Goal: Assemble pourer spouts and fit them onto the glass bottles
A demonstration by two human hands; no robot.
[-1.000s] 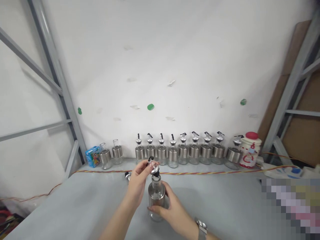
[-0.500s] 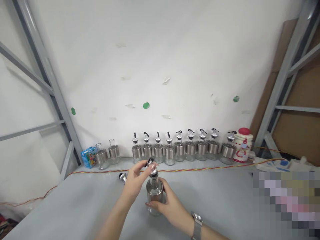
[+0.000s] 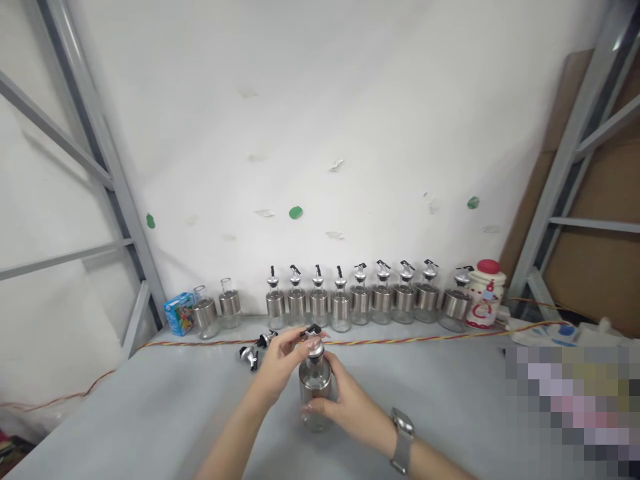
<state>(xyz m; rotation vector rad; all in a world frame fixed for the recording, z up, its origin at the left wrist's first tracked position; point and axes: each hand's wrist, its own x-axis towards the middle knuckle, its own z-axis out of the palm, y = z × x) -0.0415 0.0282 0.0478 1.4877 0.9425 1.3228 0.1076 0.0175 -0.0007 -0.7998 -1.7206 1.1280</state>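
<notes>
A glass bottle with a steel sleeve (image 3: 316, 379) stands upright near the table's front, a pourer stopper (image 3: 315, 345) seated at its neck. My right hand (image 3: 345, 395) is wrapped round the bottle's body from the right. Fingers and thumb of my left hand (image 3: 283, 360) pinch the silver-and-black stopper from the left. Just left of that hand, two loose pourer stoppers lie on the table, one nearer (image 3: 249, 357) and one farther (image 3: 265, 339), partly behind my fingers.
Along the wall stands a row of sleeved bottles with pourers (image 3: 341, 310). Two bottles without stoppers (image 3: 205, 313) stand left, beside a blue box (image 3: 180, 313). A red-lidded jar (image 3: 484, 293) ends the row. A twisted red-yellow cord (image 3: 400, 341) crosses the table.
The stopper sits lower on the bottle's neck than before. Both hands and the bottle appear slightly farther right, and the second loose stopper has come into view.
</notes>
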